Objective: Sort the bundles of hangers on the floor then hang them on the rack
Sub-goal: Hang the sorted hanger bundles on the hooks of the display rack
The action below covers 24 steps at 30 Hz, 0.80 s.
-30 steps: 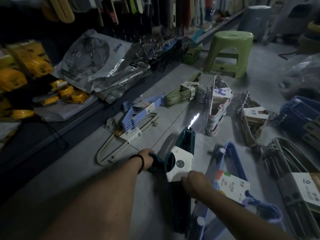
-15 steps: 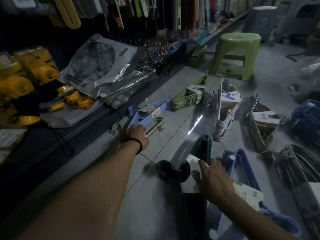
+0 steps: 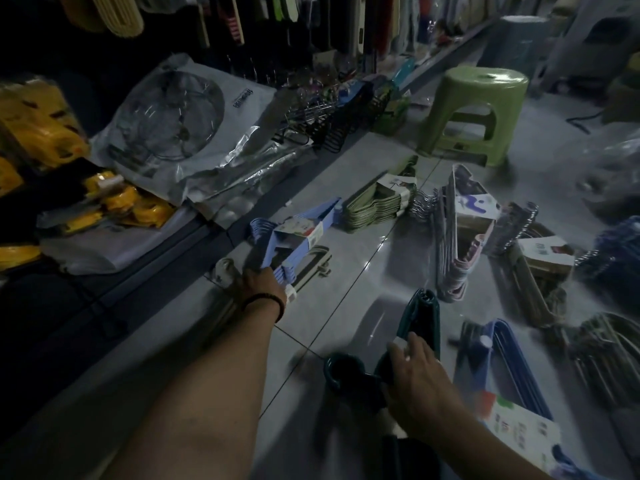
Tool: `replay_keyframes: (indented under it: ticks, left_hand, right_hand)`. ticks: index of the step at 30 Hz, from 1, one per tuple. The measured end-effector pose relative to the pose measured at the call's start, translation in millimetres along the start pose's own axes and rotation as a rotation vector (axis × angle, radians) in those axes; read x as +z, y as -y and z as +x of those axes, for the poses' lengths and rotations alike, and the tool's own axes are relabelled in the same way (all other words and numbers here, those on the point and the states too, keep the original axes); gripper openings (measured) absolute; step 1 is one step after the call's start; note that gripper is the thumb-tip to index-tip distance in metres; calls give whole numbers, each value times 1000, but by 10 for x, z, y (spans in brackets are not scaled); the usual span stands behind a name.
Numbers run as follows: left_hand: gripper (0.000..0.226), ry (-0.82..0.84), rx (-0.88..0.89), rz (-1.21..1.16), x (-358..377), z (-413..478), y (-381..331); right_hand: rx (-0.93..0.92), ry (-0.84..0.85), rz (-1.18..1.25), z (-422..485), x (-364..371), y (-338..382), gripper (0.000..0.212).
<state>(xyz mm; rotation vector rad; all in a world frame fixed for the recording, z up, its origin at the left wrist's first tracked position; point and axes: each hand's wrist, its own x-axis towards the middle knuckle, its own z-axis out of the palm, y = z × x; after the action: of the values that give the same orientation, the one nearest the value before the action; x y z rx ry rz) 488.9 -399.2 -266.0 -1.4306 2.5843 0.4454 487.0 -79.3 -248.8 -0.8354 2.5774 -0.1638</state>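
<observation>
Two hands, apart, held hanger bundles on the tiled floor (image 3: 363,271): the left hand (image 3: 264,285) gripped the light-blue bundle (image 3: 298,233) by one end, and the right hand (image 3: 420,386) clasped the dark teal bundle (image 3: 424,317) beside its hooks (image 3: 341,372). The plastic looked stiff and light, probably best held there.

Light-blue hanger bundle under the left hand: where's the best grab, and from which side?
Probably at the paper band near the hooks, where the light-blue bundle is cinched. Come from above: it lies flat on the floor. The left hand grips the near corner, where hangers may splay.
</observation>
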Motion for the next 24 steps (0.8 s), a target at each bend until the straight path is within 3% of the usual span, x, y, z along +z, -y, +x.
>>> replay_keyframes:
  ticks: [5, 8, 11, 18, 21, 24]
  left_hand:
    - [37, -24, 106, -305, -15, 117, -166]
    - [44, -29, 101, -628, -173, 30, -323]
    - [43, -114, 116, -788, -289, -98, -465]
    - [24, -351, 310, -927, -244, -824, -850]
    - [19, -448, 389, -982, -402, -1260, -1071]
    - [23, -439, 524, -992, -495, -1617, -1217]
  right_hand:
    - [35, 12, 130, 107, 116, 93, 70]
    - [2, -124, 278, 63, 51, 121, 57]
    - [1, -238, 369, 46, -205, 160, 44]
    - [24, -512, 574, -103, -1189, 13, 28]
    - [2, -522, 768, -180, -1540, -241, 30]
    - [22, -474, 1070, -195, -1788, -579, 35]
